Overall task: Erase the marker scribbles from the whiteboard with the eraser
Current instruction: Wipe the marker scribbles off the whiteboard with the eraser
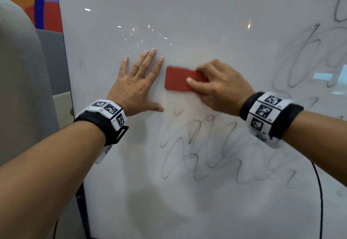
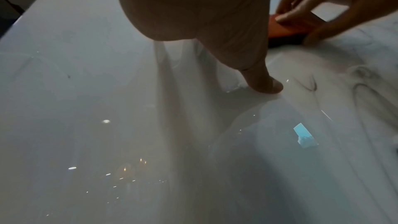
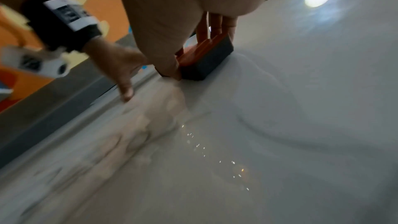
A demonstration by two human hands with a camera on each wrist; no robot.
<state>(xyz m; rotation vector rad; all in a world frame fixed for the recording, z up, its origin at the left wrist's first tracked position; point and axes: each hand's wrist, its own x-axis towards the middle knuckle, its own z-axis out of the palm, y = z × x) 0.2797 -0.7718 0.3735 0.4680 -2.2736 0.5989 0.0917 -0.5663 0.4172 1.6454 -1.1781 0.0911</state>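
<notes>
The white whiteboard (image 1: 187, 22) fills the head view. A red eraser (image 1: 178, 78) with a dark felt underside (image 3: 206, 60) lies flat against it, and my right hand (image 1: 217, 84) grips its right end, thumb on the near edge. Just left of the eraser my left hand (image 1: 137, 84) presses flat on the board with straight, spread fingers; its thumb (image 2: 264, 83) touches the surface. Grey marker scribbles (image 1: 206, 150) loop below both hands, and more scribbles (image 1: 309, 54) run down the right side. The board around the eraser shows only faint smears.
The board's left edge (image 1: 67, 73) borders a grey panel (image 1: 52, 60) and an orange and blue wall (image 1: 47, 3). A black cable (image 1: 320, 191) hangs from my right wrist across the board's lower right. Both wrists wear marker bands.
</notes>
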